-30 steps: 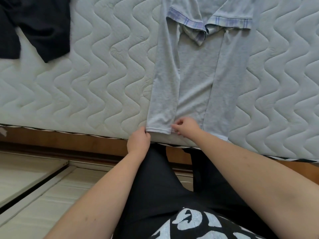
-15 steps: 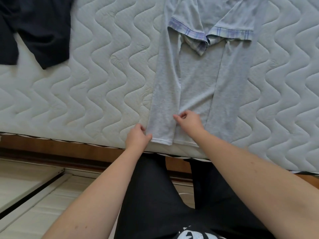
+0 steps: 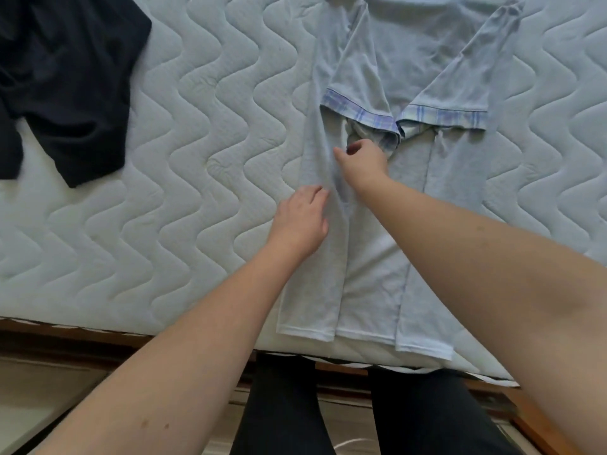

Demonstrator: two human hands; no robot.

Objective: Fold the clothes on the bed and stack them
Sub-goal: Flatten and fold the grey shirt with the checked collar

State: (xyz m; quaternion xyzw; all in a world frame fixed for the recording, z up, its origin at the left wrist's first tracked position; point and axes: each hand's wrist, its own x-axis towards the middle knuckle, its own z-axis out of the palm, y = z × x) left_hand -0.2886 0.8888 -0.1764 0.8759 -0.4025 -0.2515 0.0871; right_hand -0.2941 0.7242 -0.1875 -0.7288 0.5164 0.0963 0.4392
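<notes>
A light grey T-shirt (image 3: 371, 274) with plaid sleeve cuffs lies flat on the quilted mattress (image 3: 197, 192). Both of its sides and its sleeves are folded inward. Its hem reaches the bed's near edge. My left hand (image 3: 302, 215) rests flat on the left folded panel, fingers straight. My right hand (image 3: 361, 159) is higher up, just below the left plaid cuff. Its thumb and curled fingers pinch the inner edge of that left panel.
A dark navy garment (image 3: 65, 83) lies spread at the far left of the mattress. The wooden bed frame (image 3: 98, 339) runs along the near edge, with pale floor below. My legs in black stand against the bed.
Both hands have slid up from the shirt's hem along the left fold toward the sleeves. The left hand has flattened onto the fabric. The view has leaned in over the bed.
</notes>
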